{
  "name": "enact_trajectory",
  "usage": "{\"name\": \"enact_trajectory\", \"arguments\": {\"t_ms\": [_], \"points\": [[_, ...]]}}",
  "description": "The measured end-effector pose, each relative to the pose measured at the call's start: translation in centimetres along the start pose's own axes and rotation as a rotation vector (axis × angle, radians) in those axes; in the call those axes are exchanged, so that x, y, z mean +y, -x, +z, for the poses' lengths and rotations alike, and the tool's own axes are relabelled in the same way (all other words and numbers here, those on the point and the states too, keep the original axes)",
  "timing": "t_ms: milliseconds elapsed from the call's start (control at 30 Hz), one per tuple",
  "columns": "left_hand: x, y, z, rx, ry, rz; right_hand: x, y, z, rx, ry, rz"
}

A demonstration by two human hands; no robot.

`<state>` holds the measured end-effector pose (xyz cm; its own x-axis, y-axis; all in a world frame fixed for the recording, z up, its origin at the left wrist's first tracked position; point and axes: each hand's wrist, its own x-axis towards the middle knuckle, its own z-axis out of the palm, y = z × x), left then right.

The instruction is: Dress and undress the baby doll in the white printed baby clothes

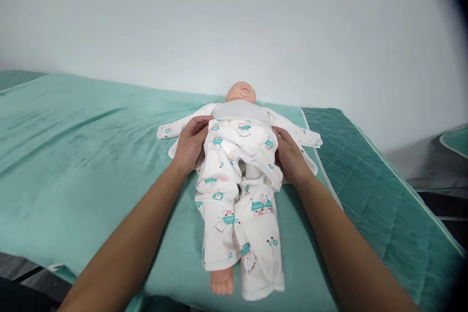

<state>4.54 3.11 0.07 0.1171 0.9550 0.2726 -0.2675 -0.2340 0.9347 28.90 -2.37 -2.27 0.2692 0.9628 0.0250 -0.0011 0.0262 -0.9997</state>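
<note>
A baby doll [241, 91] lies on its back, feet towards me. White printed baby pants [223, 204] cover its legs and reach up to its belly. At the left edge of the waistband, my left hand [192, 141] is closed on the pants, thumb side hidden. My right hand [288, 151] grips the pants at the opposite side of the waist, its fingers partly behind the cloth. A bare doll foot [222, 281] sticks out of the left pant leg; the right leg's hem hides the other foot. A matching printed top [292, 124] lies open under the doll, sleeves spread out.
Beneath the doll is a smooth green cover [91, 165] with a few creases. A darker quilted green mat [373, 195] lies on the right. The white wall [219, 24] rises just behind the doll's head. The near edge of the bed runs along the bottom.
</note>
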Motion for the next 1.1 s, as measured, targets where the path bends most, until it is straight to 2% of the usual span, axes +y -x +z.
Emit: {"name": "enact_trajectory", "arguments": {"t_ms": [133, 300, 400, 500, 567, 633, 767, 867, 933, 1100], "points": [[0.1, 0.0, -0.1, 0.042, -0.039, 0.048, -0.3, 0.3, 0.0, 0.094, 0.186, -0.086], [0.5, 0.3, -0.1, 0.063, -0.244, 0.103, -1.3, 0.7, 0.3, 0.221, 0.246, -0.397], [1.0, -0.1, 0.1, 0.113, -0.363, 0.185, -2.1, 0.7, 0.5, 0.190, 0.230, -0.551], [1.5, -1.2, 0.7, 0.141, -0.408, 0.183, -2.8, 0.3, 0.7, 0.087, 0.223, -0.561], [2.0, -2.1, 1.2, 0.098, -0.425, 0.142, -2.8, 0.0, 0.8, 0.048, 0.224, -0.511], [2.6, -3.1, 1.6, 0.007, -0.469, 0.118, -2.6, -0.2, 0.9, 0.045, 0.200, -0.456], [4.3, -4.4, 2.2, -0.318, -0.655, 0.123, -2.1, -0.7, 0.9, 0.045, 0.157, -0.384], [5.4, -4.5, 2.5, -0.523, -0.819, 0.196, -2.2, -0.9, 0.7, -0.016, 0.185, -0.379], [5.7, -4.3, 2.6, -0.558, -0.891, 0.256, -2.4, -1.0, 0.6, -0.041, 0.208, -0.407], [5.0, -3.9, 2.7, -0.486, -0.893, 0.331, -3.0, -0.7, 0.7, -0.037, 0.267, -0.581]]}}
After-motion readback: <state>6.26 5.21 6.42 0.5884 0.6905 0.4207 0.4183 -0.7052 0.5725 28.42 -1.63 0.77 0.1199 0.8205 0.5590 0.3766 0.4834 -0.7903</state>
